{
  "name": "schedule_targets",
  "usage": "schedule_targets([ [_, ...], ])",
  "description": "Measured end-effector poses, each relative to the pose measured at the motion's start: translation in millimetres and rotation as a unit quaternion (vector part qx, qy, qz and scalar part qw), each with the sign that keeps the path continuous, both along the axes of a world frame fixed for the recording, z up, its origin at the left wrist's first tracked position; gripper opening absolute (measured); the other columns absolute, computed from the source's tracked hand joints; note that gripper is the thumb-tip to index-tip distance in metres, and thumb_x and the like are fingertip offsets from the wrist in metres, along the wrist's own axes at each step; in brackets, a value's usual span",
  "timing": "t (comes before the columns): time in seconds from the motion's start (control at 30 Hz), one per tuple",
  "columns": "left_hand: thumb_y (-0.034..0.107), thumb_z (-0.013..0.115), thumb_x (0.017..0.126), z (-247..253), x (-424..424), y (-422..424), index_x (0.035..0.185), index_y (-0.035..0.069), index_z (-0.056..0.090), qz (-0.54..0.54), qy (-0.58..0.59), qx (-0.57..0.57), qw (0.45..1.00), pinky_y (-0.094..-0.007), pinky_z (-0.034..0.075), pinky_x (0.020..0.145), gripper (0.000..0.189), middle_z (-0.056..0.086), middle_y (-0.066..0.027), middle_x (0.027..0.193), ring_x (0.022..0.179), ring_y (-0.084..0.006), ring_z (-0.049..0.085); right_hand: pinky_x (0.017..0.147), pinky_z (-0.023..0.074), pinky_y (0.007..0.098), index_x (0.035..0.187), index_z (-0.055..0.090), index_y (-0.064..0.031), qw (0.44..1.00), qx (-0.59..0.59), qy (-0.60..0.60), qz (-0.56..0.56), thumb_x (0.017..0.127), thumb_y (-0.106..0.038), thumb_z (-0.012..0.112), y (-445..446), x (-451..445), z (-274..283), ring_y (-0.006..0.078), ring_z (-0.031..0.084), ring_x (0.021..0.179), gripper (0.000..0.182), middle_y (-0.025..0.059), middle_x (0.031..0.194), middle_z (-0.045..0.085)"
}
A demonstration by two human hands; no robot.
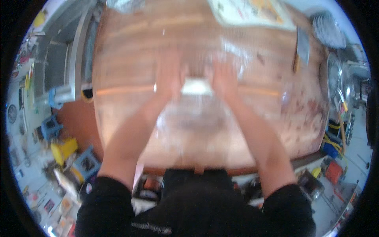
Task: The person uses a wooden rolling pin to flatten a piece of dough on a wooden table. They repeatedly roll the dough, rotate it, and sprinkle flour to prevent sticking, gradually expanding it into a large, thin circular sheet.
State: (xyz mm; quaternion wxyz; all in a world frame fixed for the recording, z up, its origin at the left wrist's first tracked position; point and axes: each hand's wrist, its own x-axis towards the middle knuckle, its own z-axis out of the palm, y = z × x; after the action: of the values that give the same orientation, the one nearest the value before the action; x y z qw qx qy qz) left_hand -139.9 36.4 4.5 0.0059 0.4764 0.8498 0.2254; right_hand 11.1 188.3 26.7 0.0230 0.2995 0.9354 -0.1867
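Note:
A pale, whitish piece, perhaps dough (196, 86), lies across the wooden worktable (207, 151) in front of me. My left hand (169, 72) is over its left part, and a small white end shows past the outer side of that hand. At its right end is my right hand (224, 77). Both arms reach forward nearly straight, thumbs towards each other. Motion blur hides the fingers, so whether they grip or only press cannot be told. Greyish-white smears (192, 115) mark the wood between my forearms.
A white tray or board (257, 13) sits at the table's far side. Near the right edge lies a cleaver-like knife (303, 46), with a metal bowl (333, 75) beyond it. Blue stools (86, 164) and a yellow object (63, 150) stand on the floor to the left.

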Motion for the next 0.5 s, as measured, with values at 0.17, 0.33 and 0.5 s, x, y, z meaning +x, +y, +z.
schedule_targets([
  [0.17,0.041,0.04,0.102,0,-54,65,0.129,0.008,0.06,0.057,-0.065,-0.154,0.984,-0.0527,0.037,0.102,0.047,0.058,-0.0199,0.129,0.119,-0.0375,0.053,0.118,0.0218,0.0545,0.145,0.045,-0.0065,0.993,0.065,0.006,-0.103,0.101,-0.049,0.04,44,-43,-38,0.0317,0.042,0.137,0.061,0.0174,0.14,0.053],
  [0.33,0.041,0.04,0.103,22,-103,64,0.11,0.005,0.066,-0.012,-0.072,-0.147,0.986,-0.0491,0.043,0.095,0.045,0.062,-0.0197,0.119,0.112,-0.0379,0.056,0.108,0.0342,0.0515,0.135,0.055,-0.0081,0.996,0.065,0.03,-0.054,0.101,-0.044,0.043,93,-43,-11,0.0346,0.051,0.125,0.05,0.0161,0.132,0.058],
  [0.5,0.036,0.049,0.099,0,-87,33,0.11,0.003,0.064,-0.026,-0.023,-0.125,0.992,-0.05,0.044,0.092,0.037,0.064,-0.0192,0.113,0.108,-0.0385,0.058,0.093,0.0449,0.0491,0.115,0.065,-0.0068,0.996,0.079,-0.019,-0.02,0.099,-0.037,0.052,72,-18,-19,0.0342,0.056,0.114,0.037,0.0149,0.116,0.063],
])
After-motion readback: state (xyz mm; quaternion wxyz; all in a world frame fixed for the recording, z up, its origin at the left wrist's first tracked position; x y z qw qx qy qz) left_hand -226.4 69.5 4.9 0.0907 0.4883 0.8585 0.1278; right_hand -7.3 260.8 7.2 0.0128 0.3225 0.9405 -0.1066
